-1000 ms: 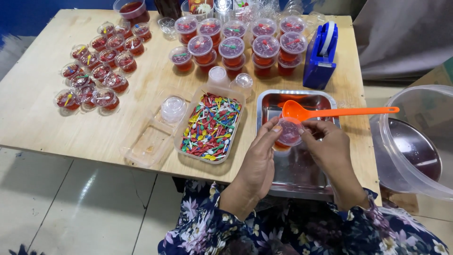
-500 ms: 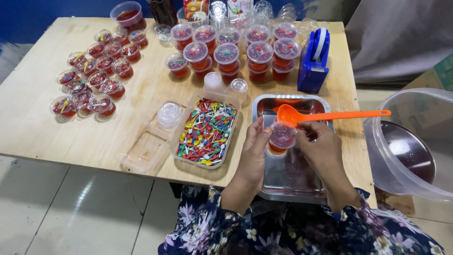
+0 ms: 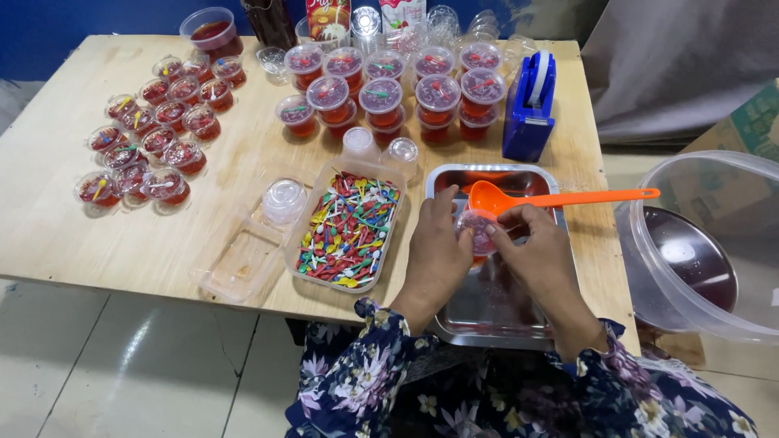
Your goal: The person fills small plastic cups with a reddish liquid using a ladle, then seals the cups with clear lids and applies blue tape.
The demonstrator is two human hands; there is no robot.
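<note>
Both of my hands hold one small clear cup (image 3: 479, 231) of red jelly over a steel tray (image 3: 495, 308). My left hand (image 3: 434, 255) grips its left side and my right hand (image 3: 537, 253) presses on its clear lid from the right. An orange ladle (image 3: 560, 197) lies across the tray's far end, its bowl just above the cup. Left of the tray stands a clear box of several small coloured plastic spoons (image 3: 347, 231).
Several lidded jelly cups (image 3: 154, 138) sit in a cluster at the table's left, and more (image 3: 398, 93) in rows at the back. A blue tape dispenser (image 3: 529, 107) stands at the back right. An empty clear box lid (image 3: 243, 259) lies near the front edge. A large clear tub (image 3: 698, 243) stands off the table's right.
My hands stay over the tray with the cup. The lid now sits on the cup and my right fingers press on its rim.
</note>
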